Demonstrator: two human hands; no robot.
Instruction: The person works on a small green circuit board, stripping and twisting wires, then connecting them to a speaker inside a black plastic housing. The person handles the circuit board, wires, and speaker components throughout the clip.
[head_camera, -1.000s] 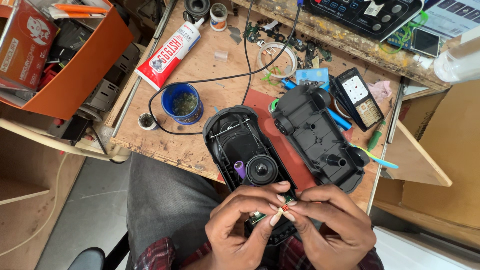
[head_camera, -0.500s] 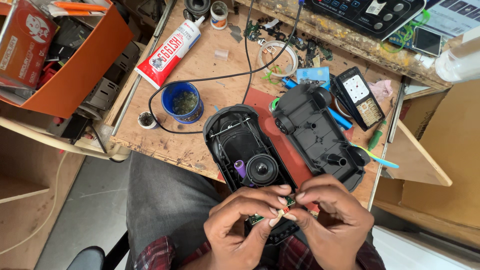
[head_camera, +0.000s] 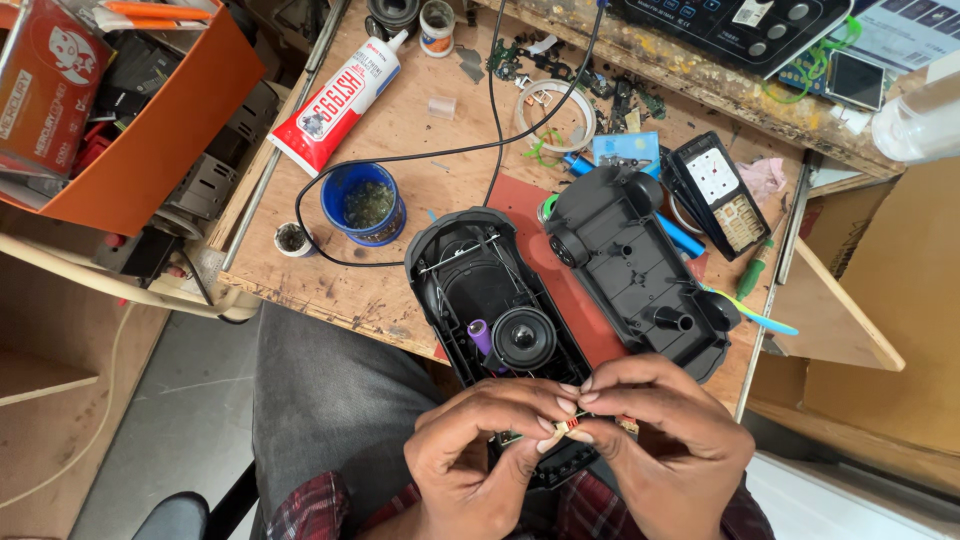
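An opened black speaker housing (head_camera: 480, 290) lies at the near edge of the wooden bench, showing a round speaker cone (head_camera: 523, 338) and a purple cylinder (head_camera: 479, 335). My left hand (head_camera: 480, 450) and my right hand (head_camera: 660, 440) meet over its near end. Both pinch a small part with thin wires (head_camera: 572, 428) between their fingertips. A green circuit board edge peeks out below the fingers. The housing's other black half (head_camera: 635, 270) lies to the right on a red mat (head_camera: 560, 270).
A blue cup (head_camera: 363, 205), a small white cap (head_camera: 290, 238), a glue tube (head_camera: 335, 100) and a black cable lie to the left. A small tester (head_camera: 722, 193), loose wire bits and tools lie behind. An orange box (head_camera: 150, 120) stands far left. My lap is below.
Both hands have stayed over the housing's near end. The fingertips have shifted a little on the small part, drawing closer together.
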